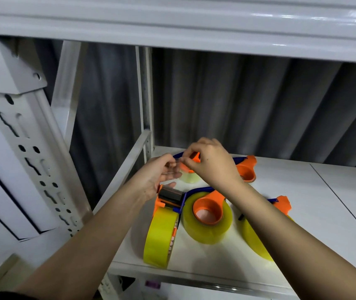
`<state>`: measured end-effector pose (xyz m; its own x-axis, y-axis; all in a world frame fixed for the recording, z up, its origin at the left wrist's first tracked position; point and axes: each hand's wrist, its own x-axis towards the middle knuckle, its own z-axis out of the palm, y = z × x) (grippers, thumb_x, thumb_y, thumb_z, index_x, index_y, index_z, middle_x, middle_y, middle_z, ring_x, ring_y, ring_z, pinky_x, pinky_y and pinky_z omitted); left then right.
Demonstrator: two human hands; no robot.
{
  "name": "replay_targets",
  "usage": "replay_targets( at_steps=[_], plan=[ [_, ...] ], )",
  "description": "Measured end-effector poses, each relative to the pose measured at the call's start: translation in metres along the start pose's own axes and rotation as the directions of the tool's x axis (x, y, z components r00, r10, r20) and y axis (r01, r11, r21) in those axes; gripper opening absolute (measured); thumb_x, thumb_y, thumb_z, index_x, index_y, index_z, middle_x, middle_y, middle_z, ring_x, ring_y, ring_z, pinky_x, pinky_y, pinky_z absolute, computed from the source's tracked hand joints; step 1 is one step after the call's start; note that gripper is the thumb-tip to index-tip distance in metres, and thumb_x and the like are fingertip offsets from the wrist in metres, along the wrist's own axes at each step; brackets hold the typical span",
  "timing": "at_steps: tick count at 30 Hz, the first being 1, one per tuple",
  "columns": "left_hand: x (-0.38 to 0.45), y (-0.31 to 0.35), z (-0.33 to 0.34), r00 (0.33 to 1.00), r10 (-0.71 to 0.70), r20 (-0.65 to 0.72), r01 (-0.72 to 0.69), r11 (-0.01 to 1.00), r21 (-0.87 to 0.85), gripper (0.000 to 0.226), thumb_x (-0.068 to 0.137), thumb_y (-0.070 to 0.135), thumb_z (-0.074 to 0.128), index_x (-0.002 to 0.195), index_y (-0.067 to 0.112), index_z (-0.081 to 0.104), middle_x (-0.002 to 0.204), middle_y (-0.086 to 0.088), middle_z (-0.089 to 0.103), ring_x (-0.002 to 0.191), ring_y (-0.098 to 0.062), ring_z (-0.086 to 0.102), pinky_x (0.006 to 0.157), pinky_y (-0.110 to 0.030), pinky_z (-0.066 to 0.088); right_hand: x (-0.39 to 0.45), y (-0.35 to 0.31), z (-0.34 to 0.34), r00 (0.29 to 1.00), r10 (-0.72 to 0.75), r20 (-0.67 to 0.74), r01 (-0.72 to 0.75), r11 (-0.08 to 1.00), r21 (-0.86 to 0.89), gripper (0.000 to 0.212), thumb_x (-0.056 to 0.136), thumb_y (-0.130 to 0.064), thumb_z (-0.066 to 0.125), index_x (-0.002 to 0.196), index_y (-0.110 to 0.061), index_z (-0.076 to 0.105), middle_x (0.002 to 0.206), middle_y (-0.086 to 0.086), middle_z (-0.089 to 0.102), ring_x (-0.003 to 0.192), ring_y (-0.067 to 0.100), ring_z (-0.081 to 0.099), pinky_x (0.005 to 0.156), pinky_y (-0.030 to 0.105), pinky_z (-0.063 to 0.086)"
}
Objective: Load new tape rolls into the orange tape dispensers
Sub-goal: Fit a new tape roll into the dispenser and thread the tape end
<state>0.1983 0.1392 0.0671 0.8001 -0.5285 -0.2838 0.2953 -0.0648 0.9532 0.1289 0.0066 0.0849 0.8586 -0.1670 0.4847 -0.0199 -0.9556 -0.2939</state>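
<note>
Several orange tape dispensers with blue frames lie on a white shelf (302, 191). One loaded dispenser (207, 215) lies flat in the middle with a yellowish clear roll on its orange hub. Another loaded dispenser (161, 232) stands on edge at the front left, its cutter head up. My left hand (155, 180) and my right hand (209, 161) meet above a small clear roll (191, 177) on a far dispenser. Both pinch a strip of clear tape (172, 168) stretched between them. An empty orange dispenser (246, 171) lies at the back. A further roll (257, 241) is partly hidden by my right forearm.
A white shelf beam runs overhead, close above my hands. Perforated white uprights (32, 159) stand at the left. A dark corrugated wall (237, 105) closes the back. The right part of the shelf shows bare white board with a seam.
</note>
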Motion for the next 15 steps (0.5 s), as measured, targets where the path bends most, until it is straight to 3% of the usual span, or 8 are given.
replay_targets(
  at_steps=[5, 9, 12, 15],
  plan=[
    [-0.001, 0.001, 0.000, 1.000, -0.011, 0.006, 0.011, 1.000, -0.005, 0.023, 0.090, 0.018, 0.048, 0.068, 0.016, 0.054, 0.068, -0.001, 0.061, 0.074, -0.015, 0.061, 0.063, -0.029, 0.046, 0.013, 0.005, -0.006, 0.978, 0.043, 0.206, -0.084, 0.977, 0.194, 0.012, 0.088, -0.031, 0.064, 0.081, -0.022, 0.069, 0.092, -0.006, 0.066, 0.088, 0.013, 0.060, 0.079, 0.036, 0.050],
    [-0.001, 0.001, -0.002, 1.000, -0.027, 0.010, 0.028, 0.999, -0.025, 0.018, 0.089, 0.020, 0.049, 0.073, 0.015, 0.054, 0.073, -0.002, 0.063, 0.074, -0.016, 0.063, 0.063, -0.031, 0.046, 0.017, 0.006, -0.012, 0.926, 0.011, 0.378, -0.156, 0.922, 0.354, 0.013, 0.092, -0.022, 0.061, 0.088, -0.013, 0.070, 0.083, -0.010, 0.065, 0.081, 0.005, 0.060, 0.079, 0.024, 0.048],
    [-0.003, 0.002, -0.002, 0.999, -0.035, 0.022, 0.036, 0.998, -0.046, 0.015, 0.089, 0.019, 0.048, 0.076, 0.016, 0.054, 0.070, -0.002, 0.061, 0.072, -0.016, 0.062, 0.064, -0.031, 0.047, 0.018, 0.005, -0.018, 0.900, -0.030, 0.436, -0.182, 0.881, 0.436, 0.015, 0.094, -0.017, 0.059, 0.091, -0.006, 0.069, 0.076, -0.009, 0.062, 0.070, 0.002, 0.055, 0.063, 0.009, 0.041],
    [-0.005, 0.003, -0.002, 0.999, -0.032, 0.034, 0.034, 0.998, -0.061, 0.016, 0.089, 0.018, 0.048, 0.075, 0.016, 0.054, 0.068, -0.002, 0.061, 0.074, -0.018, 0.061, 0.068, -0.032, 0.048, 0.017, 0.005, -0.020, 0.876, -0.041, 0.480, -0.206, 0.869, 0.450, 0.019, 0.096, -0.017, 0.055, 0.097, -0.004, 0.068, 0.075, -0.009, 0.060, 0.065, 0.002, 0.052, 0.053, 0.004, 0.038]
  ],
)
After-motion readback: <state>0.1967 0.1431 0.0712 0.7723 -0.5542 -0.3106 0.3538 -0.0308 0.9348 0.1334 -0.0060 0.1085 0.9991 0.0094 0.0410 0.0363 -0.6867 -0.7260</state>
